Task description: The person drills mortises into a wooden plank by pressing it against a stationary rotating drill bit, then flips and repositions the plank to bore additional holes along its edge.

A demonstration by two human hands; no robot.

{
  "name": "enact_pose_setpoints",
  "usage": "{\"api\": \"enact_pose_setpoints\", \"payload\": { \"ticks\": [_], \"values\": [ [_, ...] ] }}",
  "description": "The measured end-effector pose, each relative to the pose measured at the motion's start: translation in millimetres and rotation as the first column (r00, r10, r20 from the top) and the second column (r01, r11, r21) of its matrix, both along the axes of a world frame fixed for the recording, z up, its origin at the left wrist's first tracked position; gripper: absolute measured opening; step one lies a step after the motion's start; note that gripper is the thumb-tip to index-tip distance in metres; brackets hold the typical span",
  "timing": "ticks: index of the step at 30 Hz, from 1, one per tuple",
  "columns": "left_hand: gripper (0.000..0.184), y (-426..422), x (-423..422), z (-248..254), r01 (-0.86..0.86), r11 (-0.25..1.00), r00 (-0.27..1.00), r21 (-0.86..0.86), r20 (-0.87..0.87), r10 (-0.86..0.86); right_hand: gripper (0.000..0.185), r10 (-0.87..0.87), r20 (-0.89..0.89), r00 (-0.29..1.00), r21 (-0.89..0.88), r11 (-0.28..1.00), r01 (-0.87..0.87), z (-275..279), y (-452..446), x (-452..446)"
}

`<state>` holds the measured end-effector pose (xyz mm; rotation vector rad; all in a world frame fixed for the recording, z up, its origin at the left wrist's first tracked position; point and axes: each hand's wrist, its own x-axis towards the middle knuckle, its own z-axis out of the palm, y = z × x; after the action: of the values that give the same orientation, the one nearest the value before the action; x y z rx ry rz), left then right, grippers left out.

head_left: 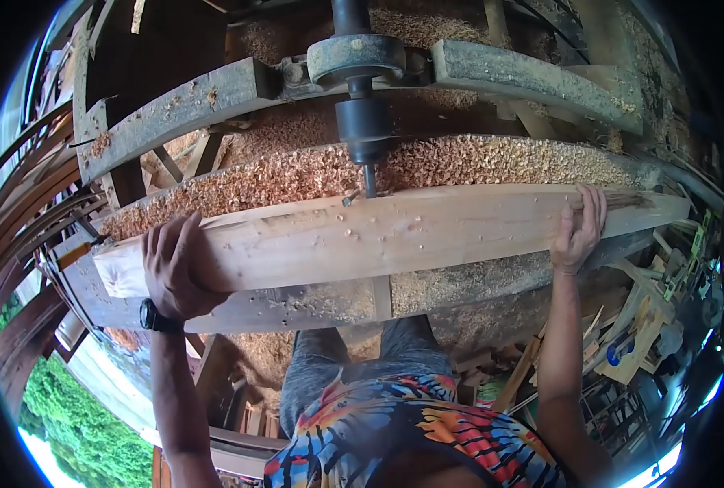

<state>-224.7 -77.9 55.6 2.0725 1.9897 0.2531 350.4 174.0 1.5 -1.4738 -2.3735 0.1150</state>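
Note:
A long, thick wooden board (443,228) of pale timber lies across the bench in front of me, with loose chips on its face. Near the board's left end, my left hand (171,264) is wrapped over it, fingers toward the far edge; a dark watch sits on that wrist. My right hand (580,228) grips the board toward its right end, fingers bent over the far edge. Between the hands, a drill chuck (362,122) on a dark shaft holds a bit (369,180) whose tip meets the far edge of the board.
A bearing block (355,58) carries the shaft on a timber frame (532,77). Wood chips (492,159) are heaped behind the board and scattered on the bench (329,301). Wood offcuts (634,325) lie at right; long timber strips (32,171) lean at left.

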Motion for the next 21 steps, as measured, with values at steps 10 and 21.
{"api": "enact_pose_setpoints", "payload": {
  "ticks": [10,21],
  "values": [
    [0.108,-39.6,27.9,5.6,-0.089,0.994,0.993,-0.059,0.072,0.093,0.058,0.058,-0.037,0.998,-0.012,0.998,-0.059,0.6,-16.0,15.2],
    [0.099,-56.1,45.6,2.8,-0.080,0.996,0.994,-0.049,0.066,0.083,0.060,0.062,-0.005,0.998,-0.029,0.998,-0.062,6.6,-23.9,22.0]
  ]
}}
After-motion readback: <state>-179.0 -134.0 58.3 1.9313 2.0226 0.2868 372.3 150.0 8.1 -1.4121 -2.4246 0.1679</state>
